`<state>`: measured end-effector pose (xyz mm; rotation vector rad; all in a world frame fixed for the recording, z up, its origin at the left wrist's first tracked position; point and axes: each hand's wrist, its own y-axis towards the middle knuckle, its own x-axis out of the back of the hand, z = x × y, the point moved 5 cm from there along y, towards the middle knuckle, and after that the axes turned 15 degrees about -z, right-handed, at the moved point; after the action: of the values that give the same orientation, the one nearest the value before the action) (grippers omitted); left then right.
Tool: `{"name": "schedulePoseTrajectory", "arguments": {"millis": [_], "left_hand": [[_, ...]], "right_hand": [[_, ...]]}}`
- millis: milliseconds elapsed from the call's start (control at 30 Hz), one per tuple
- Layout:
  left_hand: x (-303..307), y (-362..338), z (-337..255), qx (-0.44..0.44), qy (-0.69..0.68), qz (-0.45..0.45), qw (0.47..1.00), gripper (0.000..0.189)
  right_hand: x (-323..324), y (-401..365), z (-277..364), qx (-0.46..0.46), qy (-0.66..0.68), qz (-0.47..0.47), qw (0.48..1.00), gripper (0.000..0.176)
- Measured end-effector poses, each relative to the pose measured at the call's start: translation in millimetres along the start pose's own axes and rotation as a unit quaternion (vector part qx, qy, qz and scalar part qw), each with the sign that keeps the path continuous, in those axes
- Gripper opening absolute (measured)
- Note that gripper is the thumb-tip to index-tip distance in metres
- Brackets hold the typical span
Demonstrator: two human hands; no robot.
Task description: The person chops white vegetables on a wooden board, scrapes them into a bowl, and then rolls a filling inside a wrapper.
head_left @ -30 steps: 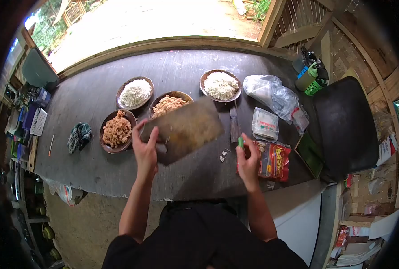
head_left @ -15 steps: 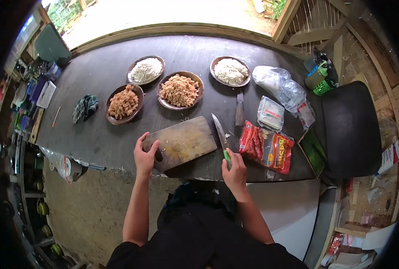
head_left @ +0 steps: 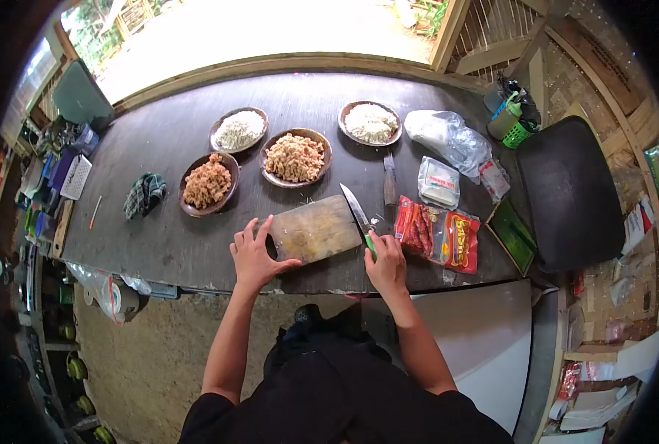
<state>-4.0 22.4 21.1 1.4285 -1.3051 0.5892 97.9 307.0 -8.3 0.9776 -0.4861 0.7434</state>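
A worn wooden cutting board [head_left: 316, 231] lies on the dark table with small scraps on it. My left hand [head_left: 257, 255] is at the board's left end, fingers spread, thumb along its lower edge. My right hand [head_left: 386, 260] is closed round the green handle of a knife [head_left: 355, 207], whose blade points away from me beside the board's right edge. A red sausage packet [head_left: 439, 235] lies just right of that hand. Beyond the board rests a second knife with a dark wooden handle [head_left: 390, 185].
Bowls of brown crumbly food [head_left: 295, 157] and bowls of pale shreds [head_left: 371, 123] stand farther back. Plastic bags [head_left: 448, 137], a white packet [head_left: 439, 183] and a black chair [head_left: 570, 194] are at right. A checked cloth [head_left: 145, 195] lies at left.
My left hand has opened wider, its thumb moving from the board's top to its lower edge. The board sits more level in view. The view has shifted slightly.
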Motion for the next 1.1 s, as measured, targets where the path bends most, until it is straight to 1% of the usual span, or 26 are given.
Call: {"name": "schedulePoseTrajectory", "arguments": {"millis": [67, 133, 167, 233, 267, 367, 433, 500, 600, 633, 700, 733, 767, 800, 833, 900, 933, 967, 1000, 1033, 1067, 1100], "left_hand": [[-4.9, 1.7, 9.3, -0.013, 0.002, -0.006, 1.0, 0.121], [-0.7, 10.3, 10.1, -0.04, 0.012, -0.046, 0.998, 0.119], [0.4, 10.4, 9.7, -0.046, 0.007, -0.046, 0.998, 0.119], [16.2, 8.1, -8.1, -0.088, -0.056, 0.01, 0.994, 0.114], [8.9, 3.0, -6.8, -0.113, -0.054, 0.018, 0.992, 0.11], [2.7, -0.5, -5.8, -0.137, -0.038, -0.005, 0.99, 0.107], [-1.8, 4.9, -2.2, -0.139, -0.049, 0.006, 0.989, 0.103], [-5.1, 13.0, 2.0, -0.137, -0.049, -0.003, 0.989, 0.099], [-8.0, 24.4, 5.6, -0.133, -0.055, 0.017, 0.989, 0.096], [-8.1, 27.9, 3.3, -0.139, -0.059, 0.018, 0.988, 0.096], [-5.0, 33.0, -6.8, -0.157, -0.118, -0.005, 0.981, 0.084], [-7.4, 37.3, -13.2, -0.161, -0.122, -0.004, 0.979, 0.084], [-8.6, 42.1, -23.9, -0.179, -0.172, 0.0, 0.969, 0.075], [-9.7, 46.6, -35.6, -0.197, -0.221, 0.005, 0.955, 0.065], [-15.0, 52.5, -46.3, -0.201, -0.223, 0.005, 0.954, 0.065], [-28.2, 59.4, -77.6, -0.247, -0.298, 0.04, 0.921, 0.047], [-29.8, 65.1, -96.7, -0.265, -0.33, 0.024, 0.906, 0.036], [-35.4, 71.0, -113.0, -0.266, -0.333, 0.023, 0.904, 0.036], [-44.2, 76.2, -130.8, -0.276, -0.331, 0.043, 0.901, 0.033], [-52.9, 80.2, -150.0, -0.285, -0.33, 0.063, 0.898, 0.03], [-59.2, 85.1, -169.4, -0.286, -0.333, 0.06, 0.897, 0.03], [-65.1, 86.8, -189.2, -0.312, -0.33, 0.052, 0.889, 0.027]], "right_hand": [[-0.1, 0.0, 2.8, -0.015, -0.018, -0.012, 1.0, 0.045], [1.0, 0.8, 6.7, -0.019, -0.028, -0.012, 0.999, 0.046], [2.1, 1.8, 7.5, -0.021, -0.035, -0.009, 0.999, 0.047], [0.9, 0.5, 5.3, -0.023, -0.039, -0.016, 0.999, 0.048], [-0.5, -1.9, 3.9, -0.023, -0.039, -0.017, 0.999, 0.049], [-1.9, -3.5, 4.4, -0.031, -0.054, -0.032, 0.998, 0.049], [-2.8, -0.9, 7.5, -0.045, -0.065, -0.04, 0.996, 0.048], [-3.0, -0.7, 10.5, -0.058, -0.075, -0.047, 0.994, 0.046], [-2.1, 2.8, 14.5, -0.05, -0.104, -0.048, 0.992, 0.045], [1.4, 4.9, 16.2, -0.05, -0.087, -0.065, 0.993, 0.045], [7.8, 9.6, 13.5, -0.052, -0.076, -0.083, 0.992, 0.044], [14.8, 13.6, 7.9, -0.053, -0.07, -0.105, 0.991, 0.042], [23.0, 17.6, 2.2, -0.053, -0.064, -0.125, 0.989, 0.041], [31.7, 23.8, -6.0, -0.074, -0.065, -0.123, 0.987, 0.034], [37.5, 30.9, -19.8, -0.076, -0.068, -0.127, 0.987, 0.034], [50.1, 44.9, -49.9, -0.027, -0.118, -0.164, 0.979, 0.03], [56.6, 54.6, -66.9, -0.025, -0.121, -0.167, 0.978, 0.03], [61.8, 63.4, -85.6, -0.042, -0.123, -0.15, 0.98, 0.027], [66.5, 71.2, -101.0, -0.059, -0.126, -0.134, 0.981, 0.024], [72.8, 79.2, -110.1, -0.057, -0.13, -0.135, 0.981, 0.024], [77.6, 88.4, -115.1, -0.011, -0.184, -0.137, 0.973, 0.022], [80.0, 95.8, -119.6, 0.035, -0.235, -0.138, 0.962, 0.02]]}}
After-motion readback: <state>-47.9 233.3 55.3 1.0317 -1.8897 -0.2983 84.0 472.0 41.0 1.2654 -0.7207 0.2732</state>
